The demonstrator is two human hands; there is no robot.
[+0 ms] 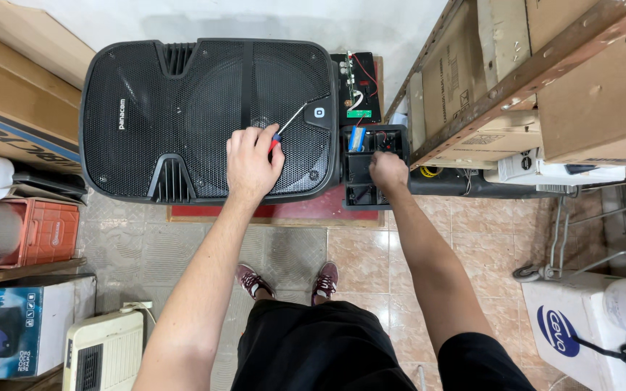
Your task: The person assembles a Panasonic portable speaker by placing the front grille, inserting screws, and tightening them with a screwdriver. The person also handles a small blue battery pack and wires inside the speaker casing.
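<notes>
A large black speaker cabinet [161,108] with a mesh grille lies face-up on a low red board. My left hand [253,163] rests on the grille and grips a red-handled screwdriver [289,123] whose metal shaft points up and to the right. My right hand [387,171] is closed inside the black rear panel housing [360,190] at the cabinet's right side, beside a small blue part [356,138]; what it grips is hidden. A circuit board with red and white wires [359,88] lies exposed just beyond it.
A metal shelf rack with cardboard boxes [545,80] stands close on the right. More boxes and an orange crate [48,232] line the left. A white appliance [103,351] sits at lower left, a white box [574,329] at lower right. My feet stand on the tiled floor [371,253].
</notes>
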